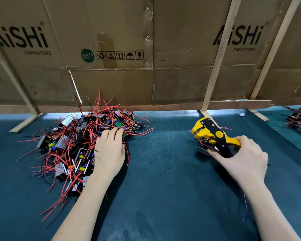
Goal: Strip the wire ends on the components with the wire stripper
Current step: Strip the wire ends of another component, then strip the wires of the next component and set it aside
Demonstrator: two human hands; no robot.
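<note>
Red wires everywhere, basically. Only the head view to go on: a big tangled pile of components (80, 145) sits on the left side of the dark teal surface (163, 188), little black and silver blocks with yellow bits, red and black leads sticking out in all directions. The left hand (109, 152) lies on the right edge of that pile, palm down, fingers stretched forward and fairly straight, fingertips touching a small green board (119, 125) near the far side of the heap. Can't really say it's pinching anything, the grip looks open and just resting on the stuff.

Over on the right, the right hand (245, 157) has its grip closed around the handles of the yellow and black wire stripper (214, 134), head pointing far-left. Underneath the tool, touching it, there's one single component (204, 146) with red leads poking out by the stripper's head. Whether a wire is actually in the cutting part, I can't tell.

Tiny dark crumbs (161, 168) are scattered on the surface between the hands. Cardboard panels (111, 49) printed "AiSHi CAPACITORS" stand along the far edge on pale wooden slats (217, 66), and another wire pile (299, 120) is at far right.
</note>
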